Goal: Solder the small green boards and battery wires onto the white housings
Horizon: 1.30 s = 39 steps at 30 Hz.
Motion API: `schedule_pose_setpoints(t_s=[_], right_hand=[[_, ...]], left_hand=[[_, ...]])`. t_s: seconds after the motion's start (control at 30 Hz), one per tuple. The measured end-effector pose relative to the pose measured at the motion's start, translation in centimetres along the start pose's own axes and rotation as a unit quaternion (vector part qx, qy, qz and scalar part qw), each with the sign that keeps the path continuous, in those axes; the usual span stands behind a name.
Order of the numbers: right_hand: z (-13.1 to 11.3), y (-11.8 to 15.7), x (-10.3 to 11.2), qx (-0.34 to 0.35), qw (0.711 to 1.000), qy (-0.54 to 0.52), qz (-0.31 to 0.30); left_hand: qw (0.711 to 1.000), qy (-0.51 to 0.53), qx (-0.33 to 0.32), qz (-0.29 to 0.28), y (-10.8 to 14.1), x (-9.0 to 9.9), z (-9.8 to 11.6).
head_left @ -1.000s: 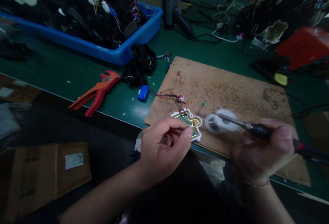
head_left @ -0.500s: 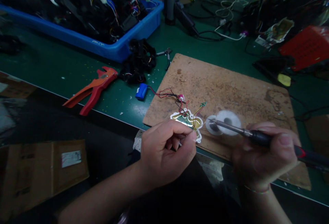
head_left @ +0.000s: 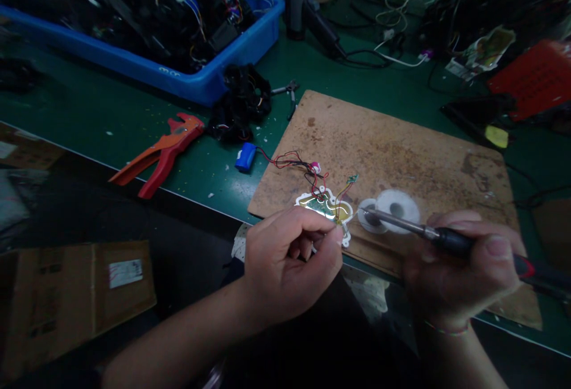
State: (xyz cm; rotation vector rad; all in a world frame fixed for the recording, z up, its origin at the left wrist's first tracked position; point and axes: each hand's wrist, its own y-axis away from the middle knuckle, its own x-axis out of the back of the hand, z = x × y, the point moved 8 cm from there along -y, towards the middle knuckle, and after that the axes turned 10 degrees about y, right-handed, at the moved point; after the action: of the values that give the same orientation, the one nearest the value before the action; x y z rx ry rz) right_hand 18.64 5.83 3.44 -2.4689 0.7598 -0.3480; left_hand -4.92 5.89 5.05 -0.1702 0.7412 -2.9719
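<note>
My left hand (head_left: pixel 292 264) is closed in a pinch, thumb and forefinger together at the lower end of a thin wire (head_left: pixel 342 203). That wire leads up to a tiny green circuit board (head_left: pixel 352 179). Partly behind these fingers lies a white-rimmed part with a green board inside (head_left: pixel 319 203). Red and black leads (head_left: pixel 285 162) link it to a blue battery pack (head_left: pixel 245 157). In my right hand (head_left: pixel 464 270) is a soldering iron (head_left: pixel 414 226), held like a pen, its tip pointing left near my left fingertips. Under the iron's shaft rests a spool of solder (head_left: pixel 397 207).
A brown board (head_left: pixel 401 145) lies on the green bench. Orange-red cutters (head_left: pixel 165 154), small pliers (head_left: pixel 289 93) and black housings (head_left: pixel 241 103) sit left of it. Behind stands a blue crate (head_left: pixel 187 82) full of black parts. A red box (head_left: pixel 535 77) stands at right.
Both hands keep almost the same pose and grip. The view has shifted very slightly, and the iron's tip stays close to the left fingertips.
</note>
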Motion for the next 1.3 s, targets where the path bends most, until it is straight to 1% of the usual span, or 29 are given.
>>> schedule_pose_setpoints(t_s=[0.17, 0.37, 0.5, 0.67, 0.87, 1.1, 1.3], right_hand=[[-0.11, 0.05, 0.22, 0.008, 1.000, -0.002, 0.019], [-0.12, 0.11, 0.29, 0.006, 1.000, 0.001, 0.015], [0.04, 0.06, -0.05, 0.002, 1.000, 0.007, -0.001], [-0.09, -0.02, 0.05, 0.044, 0.999, -0.010, 0.029], [0.14, 0.05, 0.03, 0.009, 1.000, -0.006, 0.006], [-0.12, 0.12, -0.01, 0.018, 1.000, -0.004, -0.013], [0.02, 0.10, 0.03, 0.044, 0.999, -0.010, 0.015]], left_hand=[[1.000, 0.000, 0.001, 0.004, -0.02, 0.02, 0.02], [1.000, -0.006, 0.000, 0.001, -0.03, 0.06, 0.16], [1.000, 0.003, 0.000, 0.004, 0.00, 0.12, 0.14], [1.000, 0.000, -0.001, 0.007, 0.00, 0.14, 0.15], [1.000, 0.004, 0.002, 0.010, 0.02, 0.15, 0.04], [1.000, 0.009, 0.005, 0.008, 0.28, 0.08, -0.09], [1.000, 0.001, -0.001, 0.009, 0.06, 0.18, 0.04]])
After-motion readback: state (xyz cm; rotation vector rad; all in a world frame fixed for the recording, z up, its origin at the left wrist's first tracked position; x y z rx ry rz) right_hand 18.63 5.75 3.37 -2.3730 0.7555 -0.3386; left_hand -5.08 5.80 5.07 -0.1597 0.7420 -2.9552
